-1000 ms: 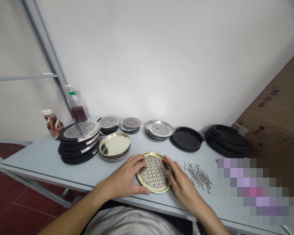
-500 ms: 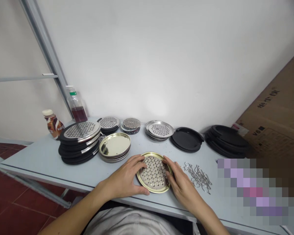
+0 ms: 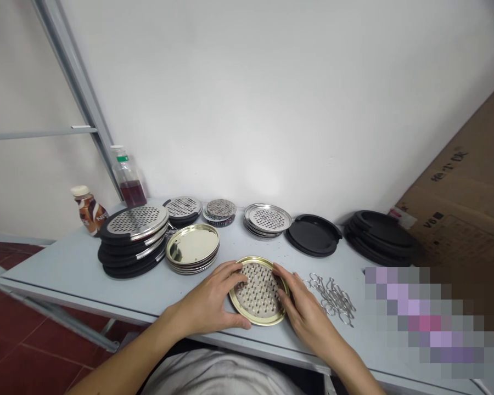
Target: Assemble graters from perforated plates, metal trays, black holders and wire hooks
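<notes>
A round plate with a gold rim and a perforated, raised-tooth metal disc (image 3: 258, 293) inside lies near the table's front edge. My left hand (image 3: 216, 299) grips its left side, thumb at the lower rim and fingers over the upper left. On the right side, my right hand (image 3: 302, 302) holds the rim with its fingers. Left of it stands a stack of gold-rimmed shiny plates (image 3: 193, 245). Just right of my right hand lies a pile of thin metal wire pieces with loops (image 3: 332, 296).
Black-edged grater discs (image 3: 135, 233) are stacked at the left, near two bottles (image 3: 132, 184). Along the wall sit small discs (image 3: 221, 209), silver discs (image 3: 267, 218), black trays (image 3: 314, 235) and more black rings (image 3: 379, 233). A cardboard box (image 3: 469, 181) stands at the right.
</notes>
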{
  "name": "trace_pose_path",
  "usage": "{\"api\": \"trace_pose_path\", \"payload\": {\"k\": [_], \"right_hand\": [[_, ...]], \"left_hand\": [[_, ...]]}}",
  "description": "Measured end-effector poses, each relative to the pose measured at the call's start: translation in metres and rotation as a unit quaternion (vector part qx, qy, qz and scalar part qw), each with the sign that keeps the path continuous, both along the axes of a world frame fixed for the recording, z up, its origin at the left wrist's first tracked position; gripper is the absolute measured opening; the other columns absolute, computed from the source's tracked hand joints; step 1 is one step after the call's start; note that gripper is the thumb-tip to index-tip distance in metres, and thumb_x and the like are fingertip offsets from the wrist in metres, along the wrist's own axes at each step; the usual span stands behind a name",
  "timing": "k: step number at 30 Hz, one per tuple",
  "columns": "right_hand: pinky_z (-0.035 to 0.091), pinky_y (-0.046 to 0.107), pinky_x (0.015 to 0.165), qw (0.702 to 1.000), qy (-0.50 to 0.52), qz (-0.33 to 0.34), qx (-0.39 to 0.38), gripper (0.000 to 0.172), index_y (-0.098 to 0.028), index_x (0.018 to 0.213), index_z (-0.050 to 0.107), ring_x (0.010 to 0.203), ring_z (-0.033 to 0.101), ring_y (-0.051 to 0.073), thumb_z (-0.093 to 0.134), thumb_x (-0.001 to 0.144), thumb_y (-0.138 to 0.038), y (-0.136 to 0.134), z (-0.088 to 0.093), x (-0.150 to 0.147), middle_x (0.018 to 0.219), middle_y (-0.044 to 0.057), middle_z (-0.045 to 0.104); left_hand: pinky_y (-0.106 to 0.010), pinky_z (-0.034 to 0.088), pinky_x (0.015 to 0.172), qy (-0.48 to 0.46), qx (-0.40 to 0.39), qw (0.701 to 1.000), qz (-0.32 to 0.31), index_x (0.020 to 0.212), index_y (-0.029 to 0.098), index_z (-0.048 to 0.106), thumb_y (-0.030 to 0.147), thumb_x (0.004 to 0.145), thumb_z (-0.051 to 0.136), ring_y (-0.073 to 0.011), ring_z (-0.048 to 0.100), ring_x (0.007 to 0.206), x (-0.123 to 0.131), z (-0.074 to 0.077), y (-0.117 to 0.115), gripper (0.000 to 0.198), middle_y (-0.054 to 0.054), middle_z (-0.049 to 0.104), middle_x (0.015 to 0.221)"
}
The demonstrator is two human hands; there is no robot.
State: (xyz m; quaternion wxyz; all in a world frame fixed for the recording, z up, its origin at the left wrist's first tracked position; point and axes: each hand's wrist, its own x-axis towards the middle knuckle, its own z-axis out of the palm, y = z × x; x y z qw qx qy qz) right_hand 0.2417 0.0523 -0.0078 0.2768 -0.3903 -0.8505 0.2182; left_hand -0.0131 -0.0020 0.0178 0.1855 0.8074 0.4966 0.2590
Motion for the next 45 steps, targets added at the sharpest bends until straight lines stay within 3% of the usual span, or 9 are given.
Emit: {"api": "trace_pose_path", "payload": {"k": [11, 39, 45], "right_hand": [[0.023, 0.057, 0.119, 1.0, 0.002, -0.001, -0.001, 0.049, -0.029, 0.149, 0.029, 0.136, 0.046, 0.024, 0.036, 0.1, -0.031, 0.001, -0.001, 0.0, 0.146, 0.007, 0.051], [0.023, 0.057, 0.119, 1.0, 0.005, -0.003, 0.001, 0.05, -0.029, 0.149, 0.031, 0.135, 0.047, 0.024, 0.038, 0.099, -0.029, 0.0, 0.001, 0.0, 0.144, 0.007, 0.053], [0.044, 0.047, 0.109, 0.999, 0.026, -0.035, 0.017, 0.044, -0.026, 0.142, 0.042, 0.13, 0.053, 0.025, 0.042, 0.099, -0.034, -0.001, 0.008, 0.001, 0.141, 0.009, 0.055]], "left_hand": [[-0.048, 0.033, 0.116, -0.001, 0.003, 1.0, -0.001, 0.125, 0.022, 0.059, 0.054, 0.064, 0.085, -0.0317, 0.038, 0.14, 0.0, 0.002, 0.0, 0.073, -0.014, 0.047, 0.146], [-0.051, 0.032, 0.116, 0.009, -0.005, 1.0, 0.002, 0.134, 0.028, 0.058, 0.054, 0.065, 0.084, -0.0335, 0.034, 0.142, -0.001, -0.004, 0.001, 0.079, -0.011, 0.042, 0.152], [-0.052, 0.032, 0.116, -0.006, 0.007, 1.0, 0.004, 0.132, 0.03, 0.059, 0.053, 0.064, 0.085, -0.0343, 0.035, 0.141, -0.003, -0.006, 0.001, 0.076, -0.011, 0.045, 0.15]]}}
